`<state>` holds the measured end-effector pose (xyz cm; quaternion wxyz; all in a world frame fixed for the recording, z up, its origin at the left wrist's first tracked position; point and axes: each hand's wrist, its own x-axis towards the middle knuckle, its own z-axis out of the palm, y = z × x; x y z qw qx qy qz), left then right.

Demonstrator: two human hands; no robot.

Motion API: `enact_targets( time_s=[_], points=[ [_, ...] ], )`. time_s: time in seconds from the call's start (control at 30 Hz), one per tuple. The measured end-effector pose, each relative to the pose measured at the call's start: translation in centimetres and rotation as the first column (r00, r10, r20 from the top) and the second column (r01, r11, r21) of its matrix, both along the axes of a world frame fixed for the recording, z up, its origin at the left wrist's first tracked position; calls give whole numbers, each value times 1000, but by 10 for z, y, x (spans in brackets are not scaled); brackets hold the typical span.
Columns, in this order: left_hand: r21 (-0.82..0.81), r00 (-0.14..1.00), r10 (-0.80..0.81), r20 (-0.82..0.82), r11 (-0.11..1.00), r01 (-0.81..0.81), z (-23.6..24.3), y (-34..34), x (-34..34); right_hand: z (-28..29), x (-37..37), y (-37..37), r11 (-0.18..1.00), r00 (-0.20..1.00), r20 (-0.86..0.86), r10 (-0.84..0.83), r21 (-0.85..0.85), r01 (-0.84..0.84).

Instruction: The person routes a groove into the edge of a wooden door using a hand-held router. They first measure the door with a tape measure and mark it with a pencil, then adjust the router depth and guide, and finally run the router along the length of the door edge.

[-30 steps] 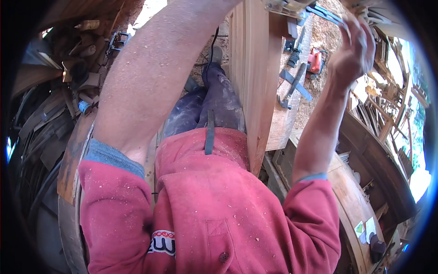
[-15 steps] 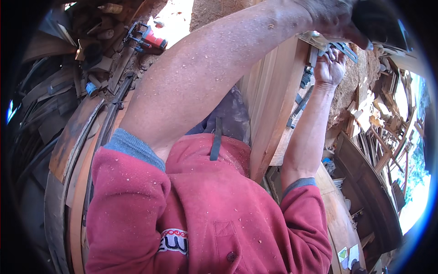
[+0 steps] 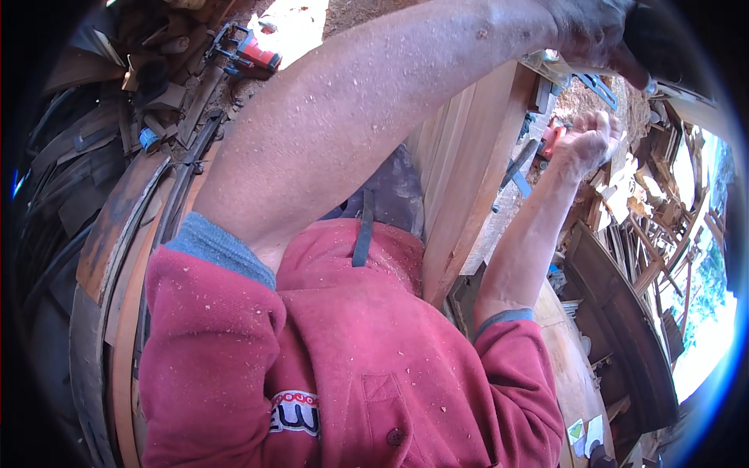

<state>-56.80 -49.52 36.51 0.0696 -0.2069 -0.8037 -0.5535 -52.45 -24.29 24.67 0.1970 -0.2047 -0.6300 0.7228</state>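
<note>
My left arm reaches across the upper picture. The left hand (image 3: 597, 35) is closed on a dark, rounded object (image 3: 663, 51) at the upper right, perhaps a power tool; its kind does not show. Under that hand is a pale metal plate (image 3: 542, 66), and beside it a slotted blue-grey metal piece (image 3: 599, 92). My right hand (image 3: 591, 140) is raised below the blue-grey piece, apart from it, with its fingers curled in; whatever they may hold is hidden. Next to its wrist lies a red object (image 3: 552, 139). A long wooden board (image 3: 476, 168) stands on edge between my arms.
A red-and-black tool (image 3: 256, 51) lies among wood scraps at the upper left. Curved boards (image 3: 117, 234) stack along the left. Offcuts (image 3: 647, 218) pile up at the right beside a dark wooden panel (image 3: 620, 327). A blue can (image 3: 148, 139) sits at the left.
My right hand has let go of the blue-grey metal piece and moved down and right, baring the red object. The left hand has shifted slightly right with the dark object.
</note>
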Motion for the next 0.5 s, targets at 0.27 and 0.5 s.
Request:
enact_targets(
  time_s=[0.27,0.5],
  points=[
    [51,999,-12,37,999,10,-3,-5,8,51,-55,70,144,647,507,569,713,-686],
    [39,1000,-4,17,999,3,-4,-11,7,51,-77,66,110,489,669,560,525,-844]
  ],
)
